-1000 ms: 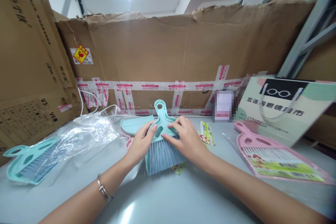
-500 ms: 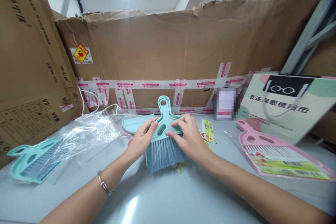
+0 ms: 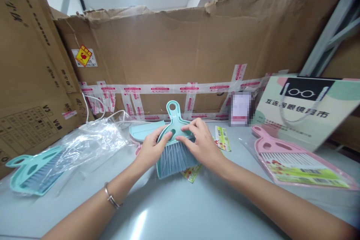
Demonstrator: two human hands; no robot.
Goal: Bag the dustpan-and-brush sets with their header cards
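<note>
Between my hands stands a mint-green hand brush [image 3: 176, 156] with blue-grey bristles pointing toward me and a looped handle at the top. It lies against a mint-green dustpan, mostly hidden behind it. My left hand [image 3: 153, 144] grips the left edge of the set, thumb on the front. My right hand [image 3: 204, 144] holds the right side, thumb and fingers on the brush head. Just behind my left hand lies another mint-green dustpan [image 3: 144, 131], with a bit of pink beneath it. A printed label card [image 3: 191, 173] shows under the bristles.
At left sits a mint-green brush-and-dustpan set [image 3: 35, 172] beside crumpled clear plastic bags [image 3: 98, 135]. A bagged pink set [image 3: 298, 161] lies at right, before a paper carrier bag [image 3: 306, 108]. Another label card [image 3: 222, 138] is nearby. Large cardboard [image 3: 157, 52] walls the back.
The brush and dustpan have tilted slightly, with the bristle end drawn up a little. Both hands keep their hold. The whole view has shifted slightly.
</note>
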